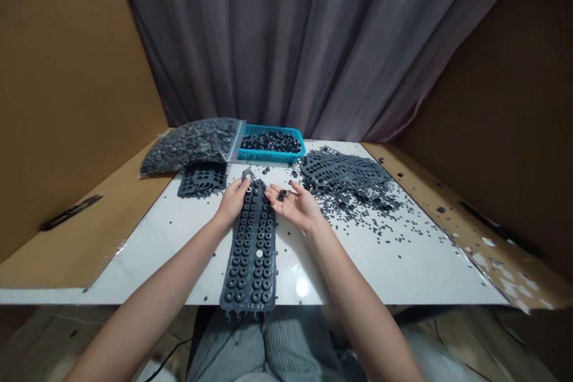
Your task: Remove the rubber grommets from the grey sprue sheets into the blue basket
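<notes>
A long dark grey rubber strip (250, 250) with rows of round ring-shaped studs lies lengthwise in front of me, its near end at the table edge. One white disc (259, 253) sits among the studs. My left hand (233, 200) grips the strip's far left end, thumb on top. Palm up, my right hand (298, 206) is beside the strip's far right side, fingers spread, with a few small black pieces (282, 195) resting on them.
Behind are a clear bag of dark pieces (192, 146) and a blue basket (268, 156) of black parts. A perforated grey stack (203, 180) is at left. Perforated sheets (344, 171) and scattered black bits (380, 221) lie right. Cardboard walls (67, 101) flank the table.
</notes>
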Demonstrator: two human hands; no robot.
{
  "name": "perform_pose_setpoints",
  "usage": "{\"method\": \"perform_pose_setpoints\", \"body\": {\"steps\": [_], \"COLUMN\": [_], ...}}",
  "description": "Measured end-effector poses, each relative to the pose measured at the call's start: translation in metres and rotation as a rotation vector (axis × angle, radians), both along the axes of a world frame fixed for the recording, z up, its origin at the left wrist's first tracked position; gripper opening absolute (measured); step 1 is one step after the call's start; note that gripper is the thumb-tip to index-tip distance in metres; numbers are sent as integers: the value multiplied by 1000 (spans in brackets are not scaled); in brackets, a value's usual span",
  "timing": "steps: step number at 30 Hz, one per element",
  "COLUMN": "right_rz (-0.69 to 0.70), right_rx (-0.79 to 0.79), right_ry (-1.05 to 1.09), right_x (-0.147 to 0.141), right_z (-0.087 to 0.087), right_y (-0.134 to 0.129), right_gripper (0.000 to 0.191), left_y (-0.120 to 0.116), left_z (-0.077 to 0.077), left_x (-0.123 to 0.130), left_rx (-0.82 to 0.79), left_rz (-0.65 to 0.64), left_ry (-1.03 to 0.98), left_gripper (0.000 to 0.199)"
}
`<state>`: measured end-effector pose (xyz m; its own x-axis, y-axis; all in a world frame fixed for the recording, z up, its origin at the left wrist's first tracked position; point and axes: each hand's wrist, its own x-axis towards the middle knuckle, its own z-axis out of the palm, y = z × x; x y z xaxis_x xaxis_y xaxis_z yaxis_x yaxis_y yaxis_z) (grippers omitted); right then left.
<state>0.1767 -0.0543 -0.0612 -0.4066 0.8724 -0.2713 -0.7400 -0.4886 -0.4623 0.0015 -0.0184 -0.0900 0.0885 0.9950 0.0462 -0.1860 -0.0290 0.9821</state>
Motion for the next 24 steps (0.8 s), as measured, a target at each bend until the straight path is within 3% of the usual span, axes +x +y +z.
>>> {"method": "perform_pose_setpoints", "body": {"steps": [5, 13, 24], "right_rz": [35, 75, 206], "right_rx": [10, 75, 85], "right_ry": [91, 58, 24], "right_x": [-1, -2, 3], "right_z": [9, 25, 36], "right_y": [-7, -16, -26], "right_gripper": [37, 43, 47], "left_y": [0, 0, -7], "left_z": [-1, -3, 5], "left_x": [0, 1, 4], "left_rx": [-22, -41, -108], "left_rz": [-3, -10, -43], "left_ry": [-36, -25, -46], "left_gripper": [37, 36, 33]}}
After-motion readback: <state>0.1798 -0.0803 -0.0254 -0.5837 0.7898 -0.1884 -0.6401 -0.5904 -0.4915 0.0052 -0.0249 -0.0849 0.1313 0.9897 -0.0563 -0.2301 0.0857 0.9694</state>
